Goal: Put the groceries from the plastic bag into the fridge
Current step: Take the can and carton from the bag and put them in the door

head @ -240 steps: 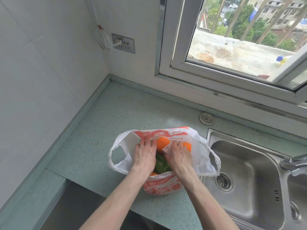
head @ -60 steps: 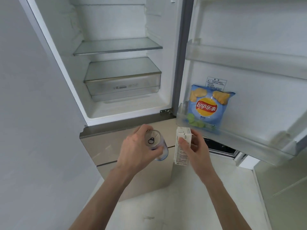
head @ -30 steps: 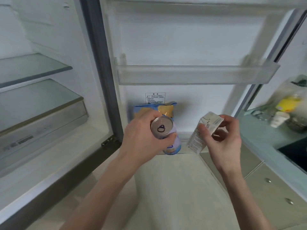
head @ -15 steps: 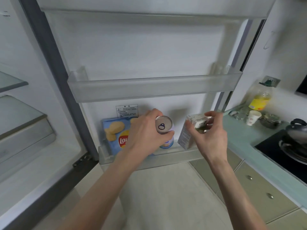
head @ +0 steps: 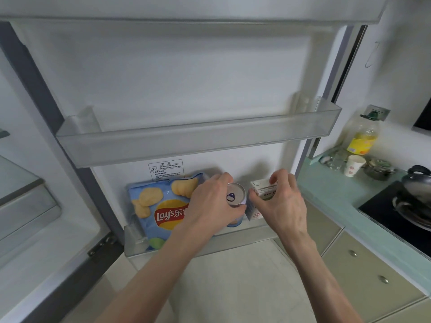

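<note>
Left hand (head: 210, 206) grips can (head: 235, 198), right hand (head: 283, 206) grips carton (head: 263, 191) in door bin (head: 140, 236)

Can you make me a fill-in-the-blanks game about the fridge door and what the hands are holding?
1. The left hand holds a ____.
2. The right hand holds a small white ____.
3. The chips bag stands in the ____ door shelf, left of the can.
4. The upper door shelf has ____ in it.

Missing words: can; carton; bottom; nothing
</note>
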The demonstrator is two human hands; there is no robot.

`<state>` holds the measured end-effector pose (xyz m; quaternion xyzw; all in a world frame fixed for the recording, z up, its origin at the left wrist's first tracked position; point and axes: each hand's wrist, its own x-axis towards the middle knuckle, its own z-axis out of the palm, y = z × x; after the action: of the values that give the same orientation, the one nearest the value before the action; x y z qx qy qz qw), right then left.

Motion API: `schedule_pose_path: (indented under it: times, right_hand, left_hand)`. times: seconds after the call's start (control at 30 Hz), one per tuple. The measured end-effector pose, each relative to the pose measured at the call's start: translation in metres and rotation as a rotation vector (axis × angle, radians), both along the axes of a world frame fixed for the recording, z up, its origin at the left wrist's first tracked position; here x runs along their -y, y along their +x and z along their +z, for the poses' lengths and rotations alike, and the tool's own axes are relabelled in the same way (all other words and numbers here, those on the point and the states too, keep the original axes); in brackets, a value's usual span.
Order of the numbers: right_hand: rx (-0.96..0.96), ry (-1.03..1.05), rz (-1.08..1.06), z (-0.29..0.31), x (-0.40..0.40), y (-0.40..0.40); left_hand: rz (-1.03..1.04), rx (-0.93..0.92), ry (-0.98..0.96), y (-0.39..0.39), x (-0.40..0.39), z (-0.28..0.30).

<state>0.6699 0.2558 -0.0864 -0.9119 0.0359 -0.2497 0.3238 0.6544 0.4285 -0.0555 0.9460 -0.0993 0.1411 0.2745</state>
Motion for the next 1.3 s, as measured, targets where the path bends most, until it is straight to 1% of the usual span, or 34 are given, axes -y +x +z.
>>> schedule_pose_path:
  times: [0.17, 0.43, 0.73, 0.97, 1.3]
  right_hand:
    - [-0.029, 0.010, -0.025, -0.009, 0.002, 0.004]
    - [-0.019, 0.013, -0.012, -0.023, 0.000, 0.010]
    - [-0.038, -0.009, -0.018, -0.034, 0.003, 0.011]
    - [0.027, 0.025, 0.015, -0.035, 0.005, 0.009]
    - [0.047, 0.024, 0.059, -0.038, 0.007, 0.012]
  left_hand:
    - [-0.003, -0.042, 0.039, 0.008, 0.002, -0.009]
    - [0.006, -0.085, 0.060, 0.015, 0.004, -0.014]
    - [0.017, -0.098, 0.071, 0.022, 0.011, -0.017]
    - [0.062, -0.115, 0.047, 0.025, 0.015, -0.022]
    - [0.047, -0.167, 0.102, 0.022, 0.020, -0.019]
